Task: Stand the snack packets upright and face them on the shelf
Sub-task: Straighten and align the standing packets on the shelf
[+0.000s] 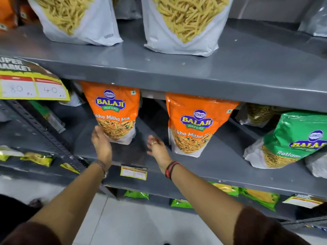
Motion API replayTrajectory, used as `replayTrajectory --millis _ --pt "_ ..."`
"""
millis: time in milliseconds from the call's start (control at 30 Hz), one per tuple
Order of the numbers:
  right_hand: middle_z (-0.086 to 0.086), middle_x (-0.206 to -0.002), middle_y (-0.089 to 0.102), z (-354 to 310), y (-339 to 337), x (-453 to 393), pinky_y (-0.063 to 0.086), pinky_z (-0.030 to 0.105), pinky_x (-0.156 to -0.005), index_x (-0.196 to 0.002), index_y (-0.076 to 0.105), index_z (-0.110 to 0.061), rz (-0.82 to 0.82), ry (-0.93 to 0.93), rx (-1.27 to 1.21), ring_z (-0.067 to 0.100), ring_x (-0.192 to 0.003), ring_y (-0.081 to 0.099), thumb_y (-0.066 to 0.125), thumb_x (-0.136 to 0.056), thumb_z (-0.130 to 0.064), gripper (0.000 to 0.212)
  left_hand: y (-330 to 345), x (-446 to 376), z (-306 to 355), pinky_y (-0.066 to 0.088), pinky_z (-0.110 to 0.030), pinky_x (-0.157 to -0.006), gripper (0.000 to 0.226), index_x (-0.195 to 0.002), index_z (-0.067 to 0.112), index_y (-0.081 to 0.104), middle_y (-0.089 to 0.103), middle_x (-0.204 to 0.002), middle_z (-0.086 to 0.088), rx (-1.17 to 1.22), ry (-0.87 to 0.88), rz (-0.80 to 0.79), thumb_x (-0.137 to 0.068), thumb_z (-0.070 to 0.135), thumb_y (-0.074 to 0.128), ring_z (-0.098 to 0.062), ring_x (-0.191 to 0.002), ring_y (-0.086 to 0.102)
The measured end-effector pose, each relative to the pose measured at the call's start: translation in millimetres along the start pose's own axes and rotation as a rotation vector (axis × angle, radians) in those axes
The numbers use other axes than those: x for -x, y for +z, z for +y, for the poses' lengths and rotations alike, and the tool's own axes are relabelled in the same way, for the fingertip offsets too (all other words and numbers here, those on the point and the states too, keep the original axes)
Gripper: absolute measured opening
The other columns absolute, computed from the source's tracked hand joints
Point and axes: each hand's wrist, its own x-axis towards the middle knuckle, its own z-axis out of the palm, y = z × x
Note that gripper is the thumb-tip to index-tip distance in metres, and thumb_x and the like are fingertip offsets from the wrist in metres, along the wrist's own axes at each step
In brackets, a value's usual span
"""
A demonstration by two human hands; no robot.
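Two orange Balaji snack packets stand upright on the grey middle shelf (221, 161), labels facing me. The left orange packet (115, 110) sits further back; the right orange packet (196, 124) stands nearer the front edge. My left hand (101, 144) is open, its fingertips at the lower left corner of the left packet. My right hand (157, 147) is open and empty, hovering over bare shelf between the two packets. A green Balaji packet (293, 138) leans at the right end of the same shelf.
Two white packets of yellow sticks (77, 18) (185, 23) stand on the upper shelf. A yellow price sign (31, 84) hangs at left. A small price tag (133, 172) is on the shelf edge. Green and yellow packets (260, 197) lie on the lower shelf. A slotted upright post (47, 137) slants at left.
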Motion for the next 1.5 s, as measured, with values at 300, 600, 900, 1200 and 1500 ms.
replayTrajectory --millis 300,600,900,1200,1500 --pt "0.006 -0.144 0.047 -22 67 -40 0.03 0.04 -0.114 -0.13 0.049 -0.019 -0.108 -0.052 -0.078 0.023 -0.133 0.042 0.022 -0.094 -0.051 0.055 -14 -28 26 0.022 -0.044 -0.118 0.081 -0.141 0.027 0.036 0.039 -0.15 -0.002 0.002 -0.093 -0.39 -0.084 0.065 -0.006 -0.02 -0.138 0.036" --pt "0.007 -0.14 0.051 -14 67 -44 0.034 0.04 -0.113 -0.125 0.053 -0.02 -0.082 -0.023 -0.002 0.024 -0.13 0.046 0.022 -0.09 -0.06 0.062 -20 -24 21 0.033 -0.033 -0.105 0.081 -0.141 0.025 0.035 0.042 -0.148 -0.001 0.068 -0.11 -0.358 -0.085 0.064 -0.008 -0.021 -0.135 0.04" --pt "0.007 -0.147 0.042 -2 45 -41 0.028 0.042 -0.116 -0.134 0.044 -0.019 -0.086 -0.05 0.094 0.028 -0.135 0.04 0.028 -0.09 -0.058 0.061 -21 -17 12 0.028 -0.037 -0.11 0.068 -0.14 0.014 0.038 0.042 -0.147 -0.008 -0.071 -0.063 -0.082 -0.092 0.057 0.017 -0.025 -0.136 0.038" --pt "0.001 -0.1 0.064 53 -91 0 0.045 0.02 -0.072 -0.107 0.059 -0.012 -0.041 -0.234 0.23 0.016 -0.097 0.056 0.038 -0.097 -0.022 0.026 -5 42 -53 0.046 -0.045 -0.097 0.03 -0.112 0.007 0.055 0.061 -0.108 -0.013 -0.052 -0.042 -0.031 -0.094 0.028 0.044 -0.033 -0.109 0.059" --pt "-0.01 -0.078 0.068 78 -271 59 0.044 0.015 -0.065 -0.077 0.063 -0.028 0.194 -0.33 0.251 -0.003 -0.068 0.06 0.043 -0.095 -0.026 0.027 112 189 -85 0.048 -0.024 -0.075 0.022 -0.103 0.008 0.054 0.061 -0.091 -0.006 0.094 -0.029 -0.201 -0.098 0.01 0.033 -0.015 -0.085 0.057"
